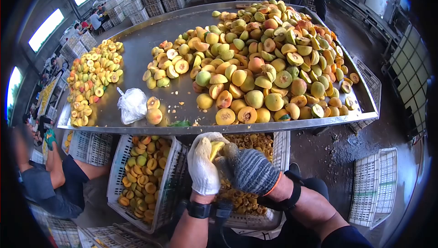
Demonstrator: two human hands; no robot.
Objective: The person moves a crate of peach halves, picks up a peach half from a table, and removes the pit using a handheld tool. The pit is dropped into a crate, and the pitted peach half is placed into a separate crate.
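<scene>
Gloved hands meet over a crate of pits [248, 197]: left hand [204, 163] closed around a peach half [215, 149], right hand [248, 170] pressing it, grip contents hidden.

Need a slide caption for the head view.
Gloved left hand and right hand grip a peach half over crates, below a fruit-heaped table.

Big heap of peaches [264, 60] on the right of the surface [137, 51], smaller pile [93, 76] along the left edge, plastic bag [132, 104] near the front. Two crates below the front edge: halves crate [143, 175] left, pits crate [255, 175] right. Empty crate [376, 186] on floor, far right.
</scene>
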